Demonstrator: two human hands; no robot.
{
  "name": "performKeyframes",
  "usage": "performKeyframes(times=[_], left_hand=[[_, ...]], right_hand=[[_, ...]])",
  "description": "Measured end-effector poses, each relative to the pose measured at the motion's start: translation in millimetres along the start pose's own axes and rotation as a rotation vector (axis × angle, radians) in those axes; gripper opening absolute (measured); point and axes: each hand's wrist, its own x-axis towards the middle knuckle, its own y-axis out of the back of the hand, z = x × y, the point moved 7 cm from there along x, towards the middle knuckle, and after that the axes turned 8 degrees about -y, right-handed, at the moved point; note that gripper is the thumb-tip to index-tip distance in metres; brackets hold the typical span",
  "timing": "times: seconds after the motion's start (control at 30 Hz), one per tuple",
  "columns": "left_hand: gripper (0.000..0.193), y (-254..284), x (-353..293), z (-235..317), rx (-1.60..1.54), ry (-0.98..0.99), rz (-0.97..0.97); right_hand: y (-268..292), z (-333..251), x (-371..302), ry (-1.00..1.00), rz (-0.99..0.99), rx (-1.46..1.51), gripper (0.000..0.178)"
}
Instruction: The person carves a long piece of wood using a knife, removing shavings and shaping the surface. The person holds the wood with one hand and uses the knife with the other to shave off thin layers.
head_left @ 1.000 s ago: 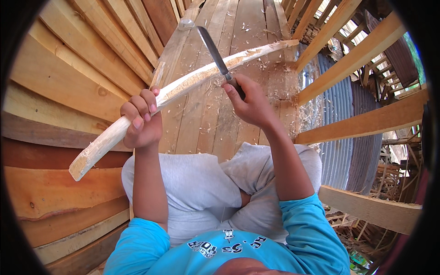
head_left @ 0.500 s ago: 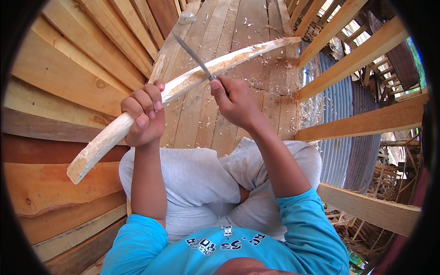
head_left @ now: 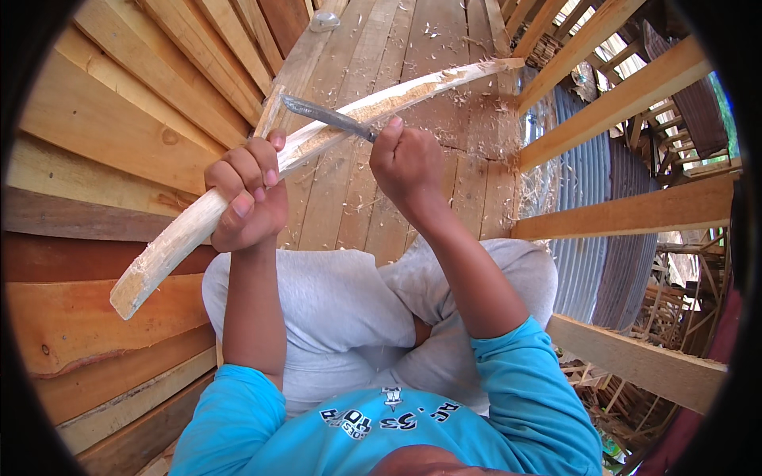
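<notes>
A long, curved pale wooden stick [head_left: 413, 93] slants from the lower left up to the far right, its surface patchily shaved. My left hand [head_left: 246, 190] is wrapped round it, nearer its lower left end. In my right hand [head_left: 407, 163] is a knife [head_left: 329, 117]; the fist hides its handle. The grey blade points left and lies across the upper face of the stick, a short way beyond my left fingers. The far tip of the stick is close to the wooden railing on the right.
Wood shavings lie scattered over the plank floor [head_left: 357, 190]. A plank wall [head_left: 119, 119] rises on the left. Railing bars [head_left: 627, 214] stand at the right, with corrugated metal sheets [head_left: 583, 190] beyond. A small clear object [head_left: 324, 21] sits at the far end. My crossed legs [head_left: 317, 301] are below.
The knife has turned from pointing steeply away to lying flatter, pointing left. My right hand has rotated and shifted slightly right. My left hand keeps its hold on the stick.
</notes>
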Motion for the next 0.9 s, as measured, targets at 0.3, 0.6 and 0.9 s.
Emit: performKeyframes(times=[0.3,0.6,0.9], left_hand=[[0.024,6,1,-2,0.024,0.061,0.0],[0.027,-17,1,5,0.034,0.023,-0.147],[0.022,-5,-4,-15,0.05,0.075,-0.089]], right_hand=[[4,2,7,-0.008,0.056,0.009,0.052],[39,148,74,-0.275,0.051,-0.095,0.051],[22,69,40,-0.391,-0.201,0.064,0.053]])
